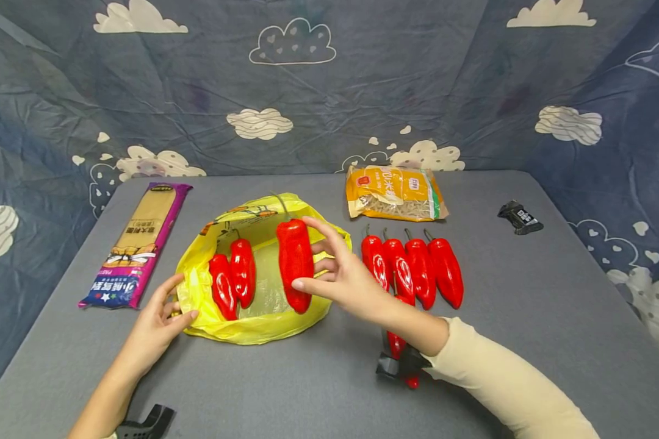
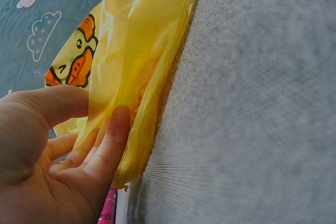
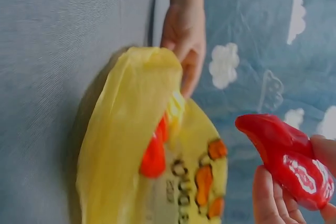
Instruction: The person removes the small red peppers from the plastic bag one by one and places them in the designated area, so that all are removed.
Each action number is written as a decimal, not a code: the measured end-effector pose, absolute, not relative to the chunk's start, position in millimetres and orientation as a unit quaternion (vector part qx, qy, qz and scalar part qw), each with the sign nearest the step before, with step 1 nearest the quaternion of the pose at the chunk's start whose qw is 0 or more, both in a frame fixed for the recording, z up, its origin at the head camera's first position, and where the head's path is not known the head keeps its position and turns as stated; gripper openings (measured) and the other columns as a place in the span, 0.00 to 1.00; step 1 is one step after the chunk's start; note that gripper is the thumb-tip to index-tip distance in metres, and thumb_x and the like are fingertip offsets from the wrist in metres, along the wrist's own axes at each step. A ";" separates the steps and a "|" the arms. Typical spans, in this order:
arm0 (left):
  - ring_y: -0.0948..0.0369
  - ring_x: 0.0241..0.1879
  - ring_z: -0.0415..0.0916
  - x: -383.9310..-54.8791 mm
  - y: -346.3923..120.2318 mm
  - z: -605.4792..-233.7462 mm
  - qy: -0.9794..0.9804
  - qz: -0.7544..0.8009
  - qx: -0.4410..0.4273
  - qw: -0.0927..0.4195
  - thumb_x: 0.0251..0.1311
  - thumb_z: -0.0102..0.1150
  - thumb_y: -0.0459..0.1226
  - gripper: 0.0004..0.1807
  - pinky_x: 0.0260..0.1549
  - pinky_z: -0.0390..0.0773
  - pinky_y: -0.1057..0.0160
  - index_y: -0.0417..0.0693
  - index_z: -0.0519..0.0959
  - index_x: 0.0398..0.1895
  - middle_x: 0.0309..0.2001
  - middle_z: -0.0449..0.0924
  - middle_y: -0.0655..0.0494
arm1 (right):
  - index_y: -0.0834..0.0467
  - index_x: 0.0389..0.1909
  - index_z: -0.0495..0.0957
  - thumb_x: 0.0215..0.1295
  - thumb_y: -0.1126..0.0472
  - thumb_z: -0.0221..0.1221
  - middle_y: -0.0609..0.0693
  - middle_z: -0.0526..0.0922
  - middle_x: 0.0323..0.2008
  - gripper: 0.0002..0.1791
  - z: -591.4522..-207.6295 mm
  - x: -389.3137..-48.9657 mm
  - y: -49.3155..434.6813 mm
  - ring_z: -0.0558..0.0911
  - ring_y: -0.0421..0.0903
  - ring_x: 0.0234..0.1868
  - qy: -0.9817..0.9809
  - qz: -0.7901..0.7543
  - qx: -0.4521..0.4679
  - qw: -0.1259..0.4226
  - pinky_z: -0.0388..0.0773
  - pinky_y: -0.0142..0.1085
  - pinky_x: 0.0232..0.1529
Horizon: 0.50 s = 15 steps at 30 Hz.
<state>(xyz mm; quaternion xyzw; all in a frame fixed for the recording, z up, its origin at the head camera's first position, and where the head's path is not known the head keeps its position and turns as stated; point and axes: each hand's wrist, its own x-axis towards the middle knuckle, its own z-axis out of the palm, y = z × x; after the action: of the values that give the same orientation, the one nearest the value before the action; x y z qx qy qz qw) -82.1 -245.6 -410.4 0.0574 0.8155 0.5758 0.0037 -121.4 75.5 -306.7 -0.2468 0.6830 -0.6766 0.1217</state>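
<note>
A yellow plastic bag [image 1: 236, 332] with a printed cartoon duck [image 2: 76, 61] lies with its mouth wide open. At its left rim my left hand [image 1: 162, 317] pinches the plastic between thumb and fingers. Two glossy red peppers [image 1: 243, 272] lie side by side in the left part of the bag. My right hand [image 1: 348, 274] grips another red pepper [image 1: 295, 265] between thumb and fingers, above the right part of the bag's opening. In the right wrist view this pepper [image 3: 286, 156] is clear of the bag, its tip pointing away from the palm.
Right of the bag lies a row of several red peppers [image 1: 446, 272]; further peppers below are partly hidden by my right forearm. A yellow-orange food packet [image 1: 395, 194] sits at the back, a pasta packet [image 1: 137, 244] at the left, a small black wrapped item [image 1: 520, 217] far right.
</note>
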 end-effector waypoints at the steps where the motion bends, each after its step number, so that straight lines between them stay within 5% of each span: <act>1: 0.70 0.34 0.70 -82.1 -245.7 -410.4 0.816 0.575 0.057 0.004 0.56 0.55 0.27 0.37 0.25 0.73 0.72 0.38 0.48 0.66 0.55 0.53 0.41 | 0.52 0.66 0.51 0.51 0.75 0.61 0.59 0.69 0.44 0.44 -309.2 -120.1 84.4 0.78 0.52 0.34 0.684 -0.678 -0.243 0.116 0.77 0.38 0.35; 5: 0.69 0.34 0.69 -82.8 -245.9 -410.3 0.817 0.574 0.057 0.001 0.56 0.55 0.27 0.37 0.24 0.73 0.72 0.38 0.48 0.66 0.53 0.55 0.43 | 0.46 0.65 0.53 0.50 0.72 0.63 0.57 0.69 0.45 0.44 -323.5 -113.0 121.3 0.76 0.51 0.36 0.715 -0.655 -0.230 0.079 0.76 0.36 0.34; 15: 0.68 0.33 0.69 -82.1 -246.1 -410.0 0.820 0.570 0.048 0.008 0.57 0.56 0.28 0.37 0.24 0.72 0.72 0.39 0.48 0.67 0.53 0.55 0.41 | 0.50 0.66 0.51 0.49 0.74 0.62 0.59 0.67 0.41 0.45 -350.8 -80.8 194.1 0.75 0.48 0.34 0.771 -0.615 -0.163 0.026 0.77 0.35 0.29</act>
<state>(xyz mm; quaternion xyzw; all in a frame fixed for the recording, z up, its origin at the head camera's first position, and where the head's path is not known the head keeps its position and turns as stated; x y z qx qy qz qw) -82.1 -246.1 -410.0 0.0481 0.8203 0.5699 0.0077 -80.8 194.1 -350.8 -0.1627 0.7709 -0.6152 0.0256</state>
